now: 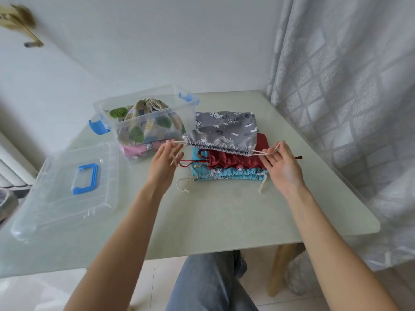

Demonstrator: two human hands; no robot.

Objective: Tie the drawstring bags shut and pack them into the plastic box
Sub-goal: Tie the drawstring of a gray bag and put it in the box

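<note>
The grey bag (224, 131) was soft printed cloth, and it looked light and limp, a thing that would sag and fold if lifted by one corner. Its mouth was already part gathered into ruffles along the edge nearest the person. The sensible holds were the pale drawstrings (261, 153) coming out at each end of that gathered edge; thin cord of that kind could slip through bare fingers, so a firm pinch close to the channel seemed wise.

The left hand (162, 163) pinched the cord at the bag's left end between thumb and fingertips, the remaining fingers loose, with a spare length of cord hanging by the palm. The right hand (281, 164) pinched the cord at the right end, palm turned up and half open. The bag stretched between the two hands, just beyond the fingertips of each.

Under it, closer to the wrists, lay a red bag (235, 160) and a blue bag (229, 175), both still untied, their strings slack on the table (224, 221). Beyond the left hand, slightly to its outer side, stood the plastic box (146, 122), holding a tree-print bag (143, 124) over a pink one. Its lid (65, 189) rested further to the left of that hand.
</note>
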